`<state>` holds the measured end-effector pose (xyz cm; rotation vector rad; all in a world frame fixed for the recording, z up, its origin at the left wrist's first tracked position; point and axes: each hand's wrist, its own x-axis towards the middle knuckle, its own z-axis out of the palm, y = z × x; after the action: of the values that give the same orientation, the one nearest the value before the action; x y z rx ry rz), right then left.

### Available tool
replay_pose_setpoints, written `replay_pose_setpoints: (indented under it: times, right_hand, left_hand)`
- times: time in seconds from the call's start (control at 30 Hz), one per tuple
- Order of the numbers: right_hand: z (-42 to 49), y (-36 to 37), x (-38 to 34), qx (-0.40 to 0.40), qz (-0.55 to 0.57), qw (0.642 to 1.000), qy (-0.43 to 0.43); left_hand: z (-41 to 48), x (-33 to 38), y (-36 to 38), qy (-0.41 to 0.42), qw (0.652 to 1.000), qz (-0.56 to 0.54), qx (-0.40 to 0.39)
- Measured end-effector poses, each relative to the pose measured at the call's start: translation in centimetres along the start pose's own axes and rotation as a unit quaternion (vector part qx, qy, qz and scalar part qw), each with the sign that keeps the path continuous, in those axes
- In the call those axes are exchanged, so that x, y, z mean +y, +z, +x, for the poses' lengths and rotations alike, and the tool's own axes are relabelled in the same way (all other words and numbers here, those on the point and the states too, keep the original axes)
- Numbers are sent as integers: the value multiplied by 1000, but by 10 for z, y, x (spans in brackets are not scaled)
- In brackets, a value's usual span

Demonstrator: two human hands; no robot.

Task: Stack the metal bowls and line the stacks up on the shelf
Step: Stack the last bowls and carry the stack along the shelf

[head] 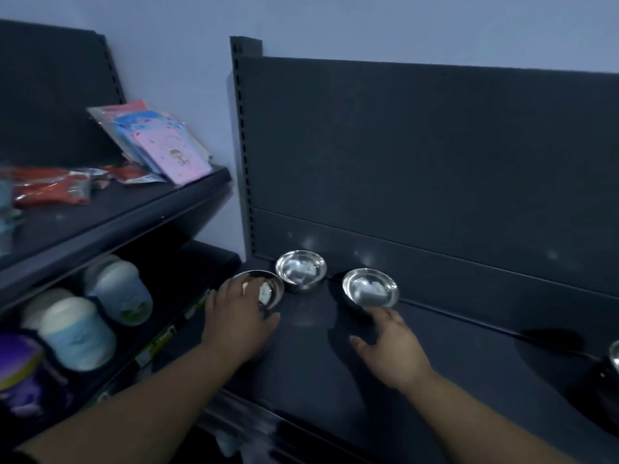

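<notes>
Three shiny metal bowls sit at the back left of the dark shelf (452, 356). My left hand (236, 319) is closed around the near rim of the left bowl (269, 289), with fingers over its edge. The middle bowl (300, 270) stands free against the back panel, close to the left bowl. The right bowl (370, 288) stands apart from them. My right hand (392, 343) hovers just in front of the right bowl with fingers spread; whether the fingertips touch it I cannot tell. The rim of another metal bowl (615, 358) shows at the right edge.
To the left stands a second shelf unit. Its upper shelf (134, 209) carries pink and blue packets (160, 142) and red packets (50, 189). Its lower shelf holds white-lidded jars (80, 333) and a purple tub (20, 373). A perforated upright post (243, 145) separates the units.
</notes>
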<state>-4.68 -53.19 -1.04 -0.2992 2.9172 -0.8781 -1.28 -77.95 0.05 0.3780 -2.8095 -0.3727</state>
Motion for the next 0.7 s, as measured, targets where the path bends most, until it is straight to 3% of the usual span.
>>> replay_pose_setpoints:
  times: [0.13,0.3,0.7]
  right_hand:
    - [8,21,-22,1,6,1000,-18]
    - [15,39,-40,-17,27,998,-47]
    - [19,37,-36,-60,94,988,-105]
  left_hand:
    - [-11,-28,-5,-39,998,-16,-51]
    - [-26,-42,0,-61,986,-118,-105]
    - [-38,-25,1,-45,986,-157,-9]
